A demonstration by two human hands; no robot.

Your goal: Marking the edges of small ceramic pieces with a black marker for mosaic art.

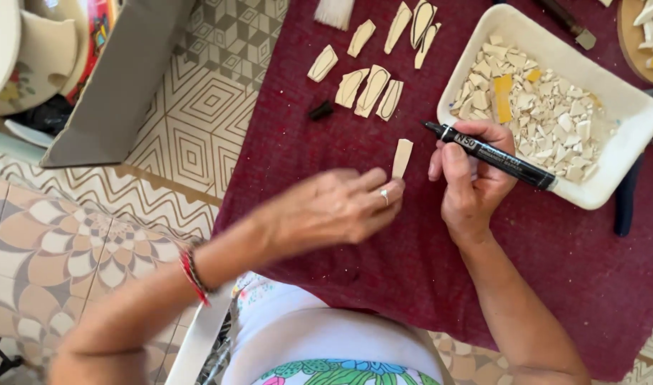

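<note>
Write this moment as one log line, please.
left hand: grip on cream shard | right hand: grips black marker, uncapped | marker cap on maroon cloth | outlined pieces beyond | white tray of shards

A white rectangular tray [629,114] filled with small cream and yellow tile fragments [536,107] is set near the right edge of the dark red cloth [554,257]. Several cream pieces outlined in black [372,89] are laid out toward the cloth's far edge, with a small black cap [320,110] beside them. A round wooden board [636,43] is seen at the far right corner. A grey cardboard flap [116,85] is seen over the patterned tiled floor [63,235] beyond the left edge.
</note>
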